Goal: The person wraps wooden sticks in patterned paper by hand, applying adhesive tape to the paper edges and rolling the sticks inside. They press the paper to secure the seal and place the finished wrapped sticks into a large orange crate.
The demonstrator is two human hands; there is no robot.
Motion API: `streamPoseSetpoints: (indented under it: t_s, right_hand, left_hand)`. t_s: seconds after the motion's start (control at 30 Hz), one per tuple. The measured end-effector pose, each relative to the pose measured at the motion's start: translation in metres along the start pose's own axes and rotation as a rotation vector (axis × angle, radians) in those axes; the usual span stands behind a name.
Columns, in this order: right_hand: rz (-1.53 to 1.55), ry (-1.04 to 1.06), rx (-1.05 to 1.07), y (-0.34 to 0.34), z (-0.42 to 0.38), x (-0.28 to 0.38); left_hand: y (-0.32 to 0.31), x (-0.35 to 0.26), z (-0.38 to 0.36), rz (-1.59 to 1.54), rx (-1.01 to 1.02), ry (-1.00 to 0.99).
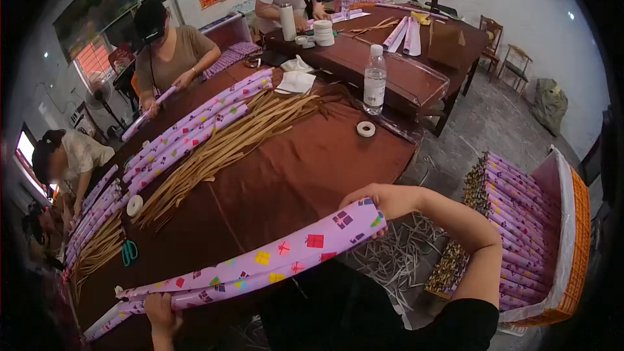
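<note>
A long roll of pink-purple paper (279, 257) printed with colourful gift boxes lies slantwise across the front of the brown table. My right hand (383, 203) is closed round its right end. Near the left end, my left hand (162, 315) is wrapped round the paper, its fingers partly hidden. Another narrow patterned roll (107, 325) shows beneath that left end. Behind the paper, a bundle of brown strips (214, 149) lies beside several patterned rolls (188, 130). A white tape roll (134, 205) and teal scissors (129, 253) rest to the left.
An orange-edged basket (575, 240) holds many patterned rolls at the right. A water bottle (374, 81) and a tape ring (366, 129) stand near the table's far edge (406, 156). Several people work across and left of the table. Paper shreds litter the floor.
</note>
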State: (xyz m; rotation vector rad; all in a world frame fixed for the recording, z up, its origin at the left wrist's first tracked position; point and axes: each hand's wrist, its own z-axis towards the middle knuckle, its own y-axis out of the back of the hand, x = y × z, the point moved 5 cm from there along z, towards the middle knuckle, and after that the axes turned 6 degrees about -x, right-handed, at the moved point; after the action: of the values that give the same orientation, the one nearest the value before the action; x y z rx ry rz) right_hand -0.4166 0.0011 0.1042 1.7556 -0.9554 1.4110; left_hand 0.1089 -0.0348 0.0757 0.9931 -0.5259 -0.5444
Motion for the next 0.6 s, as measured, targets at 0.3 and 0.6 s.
streamPoseSetpoints:
  t_s: [0.3, 0.6]
  right_hand:
    - [-0.168, -0.065, -0.201, 0.002, 0.002, 0.008]
    - [0.803, -0.504, -0.019, -0.024, 0.011, -0.087]
  left_hand:
    - [0.062, -0.057, 0.064, -0.029, 0.146, 0.351]
    - [0.061, -0.039, 0.045, 0.064, -0.207, 0.196]
